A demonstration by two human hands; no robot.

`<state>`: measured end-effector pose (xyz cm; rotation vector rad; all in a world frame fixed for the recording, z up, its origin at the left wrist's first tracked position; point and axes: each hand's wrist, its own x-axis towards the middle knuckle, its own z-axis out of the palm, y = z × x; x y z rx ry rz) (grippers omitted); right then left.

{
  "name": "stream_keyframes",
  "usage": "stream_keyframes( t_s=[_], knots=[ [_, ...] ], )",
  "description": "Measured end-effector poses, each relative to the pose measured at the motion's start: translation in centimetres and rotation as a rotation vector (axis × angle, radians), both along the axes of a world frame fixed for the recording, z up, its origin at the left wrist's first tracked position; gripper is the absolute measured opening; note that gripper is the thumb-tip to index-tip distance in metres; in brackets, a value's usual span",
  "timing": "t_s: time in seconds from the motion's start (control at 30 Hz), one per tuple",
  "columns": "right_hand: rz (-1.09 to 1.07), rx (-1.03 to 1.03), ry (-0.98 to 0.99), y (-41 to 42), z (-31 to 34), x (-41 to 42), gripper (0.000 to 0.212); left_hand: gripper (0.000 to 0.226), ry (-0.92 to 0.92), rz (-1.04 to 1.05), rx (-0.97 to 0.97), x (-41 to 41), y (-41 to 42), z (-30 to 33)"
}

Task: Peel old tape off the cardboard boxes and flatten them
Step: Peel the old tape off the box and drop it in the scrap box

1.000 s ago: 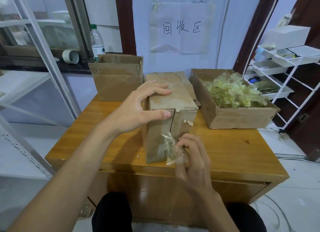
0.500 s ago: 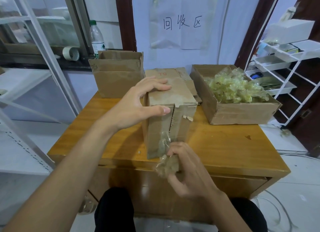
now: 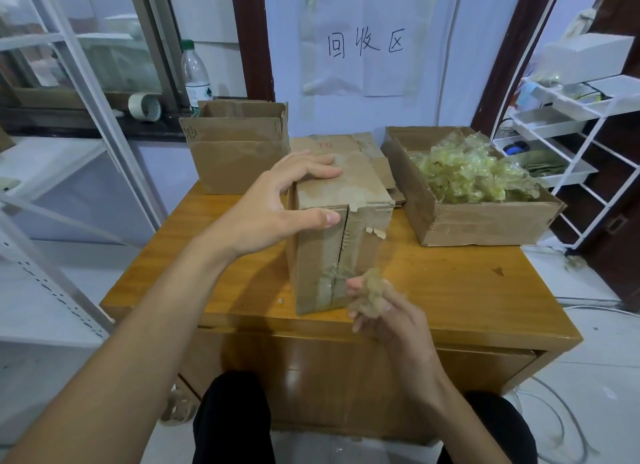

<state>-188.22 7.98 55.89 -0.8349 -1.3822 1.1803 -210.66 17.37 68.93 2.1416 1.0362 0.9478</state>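
A closed cardboard box (image 3: 337, 228) is stood upright near the front edge of the wooden table (image 3: 467, 290). Its top left corner is gripped by the left hand (image 3: 277, 207), fingers laid across the top face and thumb pressed on the front face near the centre seam. A crumpled wad of peeled tape (image 3: 372, 295) is pinched in the fingertips of the right hand (image 3: 391, 319), just beside the box's lower front right edge; a strip of tape (image 3: 332, 280) is seen stuck over the lower seam, and whether it joins the wad cannot be told. The left forearm is stretched in from lower left, the right from lower right, palm turned up. Red letters "TO" are read on the flattened cardboard (image 3: 332, 144) behind the box. "回收区" is handwritten on the paper sign (image 3: 363, 44) on the wall. An open empty box (image 3: 239, 151) is placed back left, a low box of tape scraps (image 3: 464, 186) on the right
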Motion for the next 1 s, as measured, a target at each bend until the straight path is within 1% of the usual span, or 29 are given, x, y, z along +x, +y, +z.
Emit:
stream_keyframes(
  t_s=[0.07,0.17,0.2,0.23,0.3,0.33,0.37,0.43,0.5,0.57,0.63,0.77,0.83,0.87,0.93,1.0],
  knots=[
    [-0.084,0.008,-0.007,0.0,0.5,-0.5,0.031,0.062,0.001,0.005,0.001,0.0,0.0,0.0],
    [-0.248,0.093,-0.057,0.0,1.3,-1.8,0.017,0.061,0.000,0.007,0.003,0.1,0.0,-0.1],
    [-0.297,0.116,-0.054,0.0,1.6,-2.3,0.012,0.061,-0.008,0.004,0.002,0.1,0.0,-0.1],
    [-0.336,0.126,-0.035,0.0,1.9,-2.8,0.012,0.061,-0.016,0.002,0.001,0.1,0.0,-0.2],
    [-0.393,0.116,0.040,0.2,2.2,-3.7,0.028,0.061,-0.026,0.002,0.001,0.1,0.0,-0.2],
    [-0.424,0.107,0.065,0.4,2.2,-4.0,0.034,0.060,-0.027,0.003,0.002,0.1,0.1,-0.2],
    [-0.461,0.111,0.059,0.5,2.2,-4.3,0.034,0.060,-0.027,0.004,0.002,0.0,0.1,-0.3],
    [-0.557,0.192,-0.069,1.1,1.8,-4.6,0.027,0.060,-0.027,0.005,0.007,0.0,0.1,-0.3],
    [-0.663,0.322,-0.216,1.6,1.3,-4.9,0.020,0.060,-0.025,0.012,0.009,0.0,0.0,-0.3],
    [-0.736,0.456,-0.304,1.9,0.7,-5.2,0.012,0.058,0.003,0.031,0.033,0.1,-0.1,-0.2],
    [-0.752,0.497,-0.330,2.1,-0.1,-5.5,0.010,0.056,0.080,0.075,0.087,0.3,-0.3,0.3],
    [-0.678,0.492,-0.298,1.8,-0.6,-5.4,0.028,0.055,0.342,0.209,0.178,1.3,-1.3,2.2],
    [-0.633,0.464,-0.294,1.3,-0.2,-5.3,0.024,0.062,0.430,0.245,0.196,2.0,-1.5,2.7],
    [-0.614,0.440,-0.294,1.2,0.1,-5.3,0.017,0.066,0.454,0.253,0.205,2.4,-1.5,2.6],
    [-0.603,0.376,-0.279,1.2,0.8,-5.1,0.003,0.067,0.440,0.269,0.233,2.8,-1.4,2.1],
    [-0.627,0.266,-0.212,1.5,1.9,-5.0,0.016,0.063,0.371,0.299,0.265,2.8,-1.3,1.7]
  ],
)
